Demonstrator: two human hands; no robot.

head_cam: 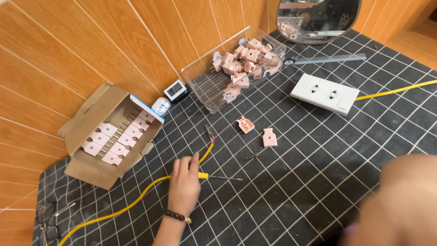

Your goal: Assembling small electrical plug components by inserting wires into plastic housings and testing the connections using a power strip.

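Observation:
My left hand [184, 182] lies flat on the black grid mat, fingers stretched out over the yellow cable [136, 198] and the yellow handle of a thin screwdriver [223, 177]; it grips nothing that I can see. The cable's stripped end [209, 133] points up just beyond my fingertips. Two pink plug halves [246, 124] [269, 137] and a small screw [252, 156] lie to the right of it. My right hand [400, 205] is a large blur at the bottom right, and its fingers cannot be made out.
A cardboard box [79, 168] of pink plugs stands at the left, a clear plastic box [200, 82] of more plugs behind. A white double socket [325, 93], a metal ruler [327, 59], a mirror [318, 18], a small clock [175, 89] and glasses [48, 221] are around.

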